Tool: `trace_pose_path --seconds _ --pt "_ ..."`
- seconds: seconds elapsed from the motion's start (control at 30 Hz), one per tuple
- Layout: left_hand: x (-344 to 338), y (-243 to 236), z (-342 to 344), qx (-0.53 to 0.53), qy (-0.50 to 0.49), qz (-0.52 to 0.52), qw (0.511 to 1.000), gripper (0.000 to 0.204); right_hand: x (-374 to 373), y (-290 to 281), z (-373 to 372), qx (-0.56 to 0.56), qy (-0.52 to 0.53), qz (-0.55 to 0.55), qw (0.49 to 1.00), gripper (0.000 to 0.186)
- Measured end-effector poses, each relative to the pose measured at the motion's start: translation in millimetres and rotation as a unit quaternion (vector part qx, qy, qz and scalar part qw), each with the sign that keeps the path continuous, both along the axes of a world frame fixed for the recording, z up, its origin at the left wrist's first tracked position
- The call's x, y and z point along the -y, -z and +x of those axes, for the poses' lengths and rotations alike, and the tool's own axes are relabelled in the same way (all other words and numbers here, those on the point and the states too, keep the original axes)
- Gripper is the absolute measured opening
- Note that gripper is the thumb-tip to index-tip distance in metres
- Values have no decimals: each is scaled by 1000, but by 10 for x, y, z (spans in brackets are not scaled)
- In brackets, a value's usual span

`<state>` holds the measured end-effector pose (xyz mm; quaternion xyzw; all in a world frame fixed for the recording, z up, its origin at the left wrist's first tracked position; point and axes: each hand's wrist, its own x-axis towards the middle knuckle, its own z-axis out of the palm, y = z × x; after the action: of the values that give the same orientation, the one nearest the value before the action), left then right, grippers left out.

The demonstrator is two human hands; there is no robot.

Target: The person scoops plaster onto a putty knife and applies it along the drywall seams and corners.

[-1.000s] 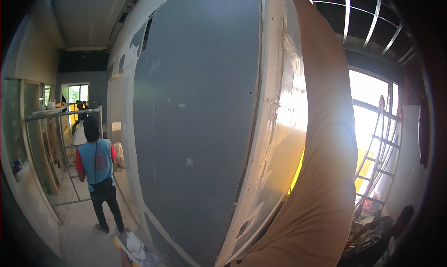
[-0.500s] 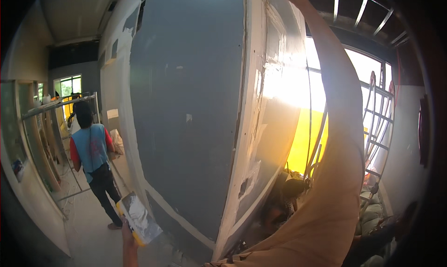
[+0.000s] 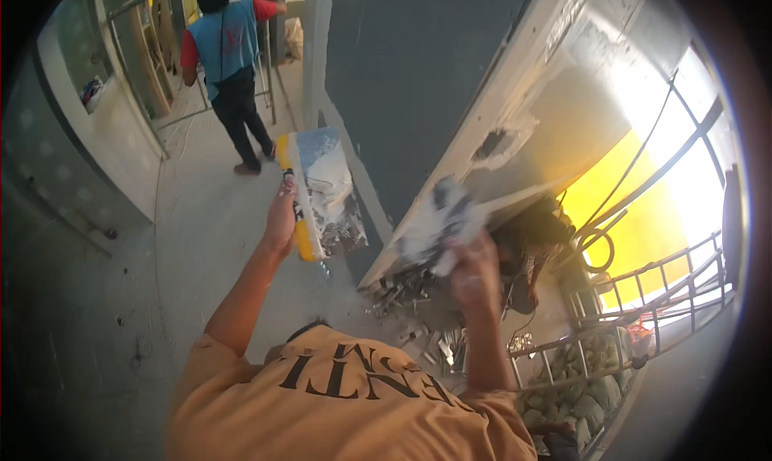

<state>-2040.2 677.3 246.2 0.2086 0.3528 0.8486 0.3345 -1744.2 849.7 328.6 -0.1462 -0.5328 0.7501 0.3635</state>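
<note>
My left hand (image 3: pixel 281 220) is closed round the yellow grip of a wide putty knife (image 3: pixel 331 183). White filler lies in a thick patch across its grey metal blade. At the corner of the wall, my right hand (image 3: pixel 476 269) grips a second putty knife (image 3: pixel 438 224), blurred by motion and whitish with filler. The two tools are apart, side by side in front of my chest. Behind them stands a grey wall panel (image 3: pixel 402 67) with a pale filled corner edge (image 3: pixel 462 159). Whether the right tool touches this edge, I cannot tell.
Scraps and debris (image 3: pixel 410 300) lie at the wall's foot. A person in a blue and red shirt (image 3: pixel 229 51) stands far left beside a metal scaffold (image 3: pixel 133 2). Another person (image 3: pixel 535 248) crouches behind the corner. On the right are a ladder (image 3: pixel 643 312) and sacks (image 3: pixel 591 393).
My view has tipped downward. My right arm has come down from high on the wall to the corner's lower part. The left putty knife now appears higher, nearer the right hand.
</note>
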Motion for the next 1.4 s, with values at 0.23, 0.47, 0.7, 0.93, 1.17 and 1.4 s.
trace_pose_path --seconds 0.23,0.47,0.7,0.93,1.17,1.4 --pt "-447 673 1373 -85 -65 -172 979 59 -136 1309 709 34 -85 -229 969 45" --pt "-637 990 2669 -197 -32 -232 952 52 -270 1689 1475 32 -50 -215 975 46" --pt "-695 997 3148 -54 88 -158 982 55 -691 1892 2150 11 -121 -306 944 49" --pt "-955 481 2965 -58 203 -200 957 53 -1060 2011 2047 -8 -209 -441 873 28" --pt "-137 254 2759 208 146 -105 962 52 -874 1063 1998 -184 -113 -306 927 45" --pt "579 166 625 56 72 59 994 48 -1739 -2723 1968 -94 499 422 751 36"
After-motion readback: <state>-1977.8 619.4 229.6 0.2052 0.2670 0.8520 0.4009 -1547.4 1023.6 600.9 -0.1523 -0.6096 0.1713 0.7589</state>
